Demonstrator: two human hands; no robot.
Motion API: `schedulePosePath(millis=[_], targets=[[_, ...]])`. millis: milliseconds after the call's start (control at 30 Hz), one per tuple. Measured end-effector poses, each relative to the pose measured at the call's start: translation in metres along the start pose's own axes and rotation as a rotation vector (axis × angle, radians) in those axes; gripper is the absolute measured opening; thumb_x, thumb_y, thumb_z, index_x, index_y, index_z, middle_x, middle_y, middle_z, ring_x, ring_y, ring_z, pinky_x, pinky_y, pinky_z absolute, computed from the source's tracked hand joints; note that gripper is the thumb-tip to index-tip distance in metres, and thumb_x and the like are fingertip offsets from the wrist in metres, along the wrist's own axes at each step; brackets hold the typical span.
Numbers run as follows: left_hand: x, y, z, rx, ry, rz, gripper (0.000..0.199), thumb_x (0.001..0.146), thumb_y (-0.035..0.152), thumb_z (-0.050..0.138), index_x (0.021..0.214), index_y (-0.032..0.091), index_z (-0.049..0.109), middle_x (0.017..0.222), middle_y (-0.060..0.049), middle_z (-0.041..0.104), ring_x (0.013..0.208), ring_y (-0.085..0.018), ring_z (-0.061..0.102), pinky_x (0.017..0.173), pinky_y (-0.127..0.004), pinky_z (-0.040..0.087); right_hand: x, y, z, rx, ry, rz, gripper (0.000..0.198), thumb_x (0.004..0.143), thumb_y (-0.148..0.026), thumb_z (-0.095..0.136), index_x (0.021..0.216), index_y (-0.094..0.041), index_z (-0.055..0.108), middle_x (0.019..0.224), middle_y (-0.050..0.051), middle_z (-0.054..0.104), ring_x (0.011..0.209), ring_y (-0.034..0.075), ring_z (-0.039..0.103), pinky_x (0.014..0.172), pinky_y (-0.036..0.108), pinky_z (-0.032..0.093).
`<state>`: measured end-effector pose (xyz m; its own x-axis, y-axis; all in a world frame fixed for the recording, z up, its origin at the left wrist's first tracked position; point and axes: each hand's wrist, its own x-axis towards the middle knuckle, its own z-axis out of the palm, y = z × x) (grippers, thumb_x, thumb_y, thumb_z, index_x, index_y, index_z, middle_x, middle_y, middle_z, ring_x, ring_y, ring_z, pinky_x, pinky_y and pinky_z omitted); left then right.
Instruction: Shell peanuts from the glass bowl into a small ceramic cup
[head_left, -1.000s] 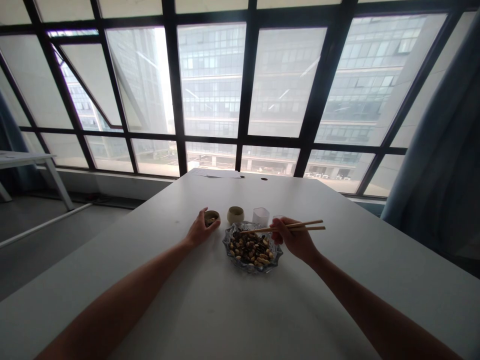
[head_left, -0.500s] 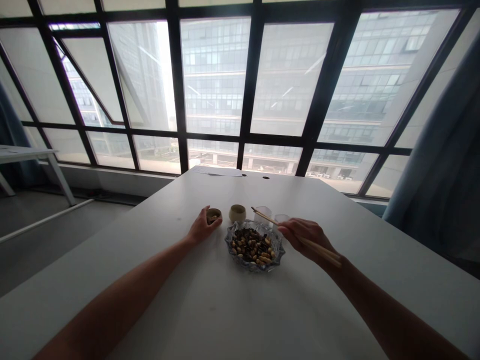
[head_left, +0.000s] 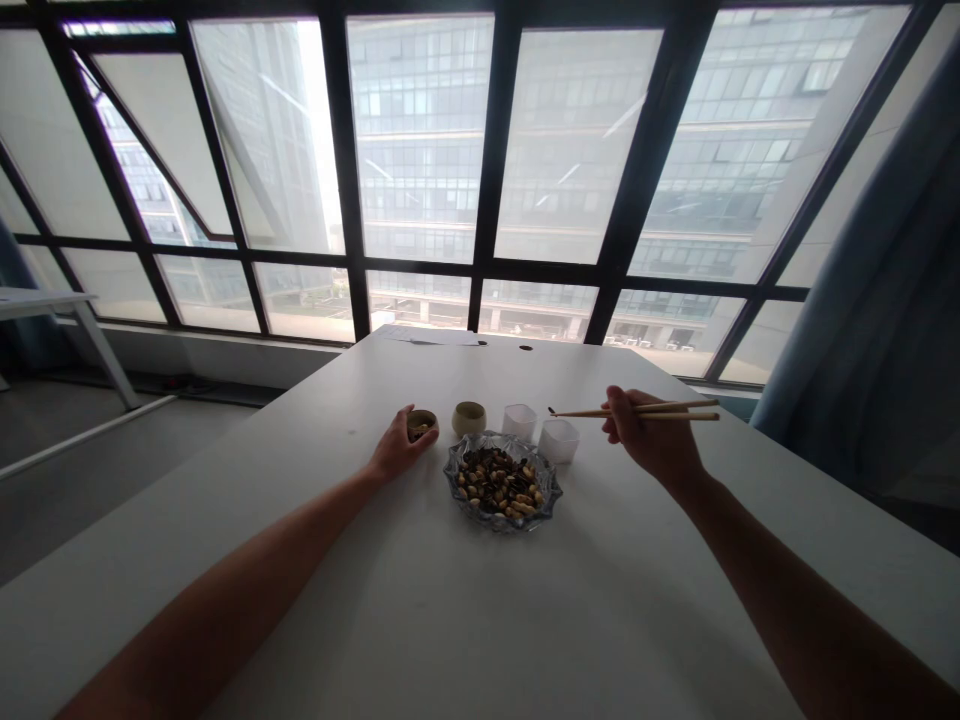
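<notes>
My left hand is closed around the side of a small tan cup with some nuts or seeds in it. In my right hand is a pair of wooden chopsticks, held level and pointing left. Their tips pinch a small dark seed above the white cups. A scalloped glass bowl of dark seeds and nuts stands between my hands. Behind it are a second tan cup and two white translucent cups, the right white cup being nearest the chopsticks.
Everything stands on a long white table. Papers lie at its far end beside two dark round holes. Large windows fill the wall beyond, with a blue curtain at the right and another white table at the left.
My right hand has moved right and slightly up, and the chopsticks have swung level. Both white cups now show more fully. My left hand stays on the tan cup; the view has shifted slightly.
</notes>
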<state>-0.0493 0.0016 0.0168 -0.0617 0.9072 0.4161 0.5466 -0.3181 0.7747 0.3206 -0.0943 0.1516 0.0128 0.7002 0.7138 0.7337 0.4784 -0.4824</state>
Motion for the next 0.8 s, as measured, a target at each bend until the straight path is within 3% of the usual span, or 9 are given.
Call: schedulePosePath(millis=[200, 333, 500, 800], targets=[[0.001, -0.002, 0.001, -0.029, 0.009, 0.013, 0.080, 0.076, 0.055, 0.074, 0.140, 0.015, 0.045, 0.127, -0.019, 0.064, 0.118, -0.032, 0.062, 0.105, -0.052, 0.046, 0.002, 0.004, 0.003, -0.101, -0.048, 0.004, 0.070, 0.085, -0.083, 0.039, 0.061, -0.021, 0.059, 0.050, 0.008, 0.064, 0.044, 0.020, 0.063, 0.042, 0.030, 0.047], [0.000, 0.000, 0.000, -0.003, -0.006, 0.019, 0.080, 0.079, 0.054, 0.073, 0.141, 0.014, 0.044, 0.128, -0.020, 0.063, 0.119, -0.032, 0.062, 0.106, -0.052, 0.046, -0.001, -0.010, 0.003, 0.097, -0.063, 0.070, 0.065, 0.085, -0.079, 0.047, 0.070, -0.019, 0.065, 0.054, 0.007, 0.066, 0.044, 0.018, 0.063, 0.042, 0.029, 0.049], [-0.002, 0.006, -0.002, 0.048, -0.037, 0.000, 0.082, 0.082, 0.055, 0.070, 0.144, 0.011, 0.040, 0.129, -0.022, 0.062, 0.118, -0.032, 0.062, 0.104, -0.051, 0.047, -0.010, -0.027, 0.016, 0.279, -0.281, 0.122, 0.065, 0.082, -0.079, 0.053, 0.067, -0.018, 0.066, 0.051, 0.006, 0.065, 0.041, 0.015, 0.059, 0.039, 0.025, 0.045], [-0.001, 0.003, -0.001, 0.031, -0.026, 0.018, 0.081, 0.081, 0.055, 0.071, 0.144, 0.013, 0.041, 0.131, -0.021, 0.062, 0.119, -0.032, 0.062, 0.105, -0.051, 0.047, -0.027, -0.005, 0.050, 0.362, -0.379, 0.125, 0.052, 0.086, -0.067, 0.060, 0.067, -0.019, 0.067, 0.056, 0.004, 0.066, 0.048, 0.015, 0.060, 0.044, 0.025, 0.048]])
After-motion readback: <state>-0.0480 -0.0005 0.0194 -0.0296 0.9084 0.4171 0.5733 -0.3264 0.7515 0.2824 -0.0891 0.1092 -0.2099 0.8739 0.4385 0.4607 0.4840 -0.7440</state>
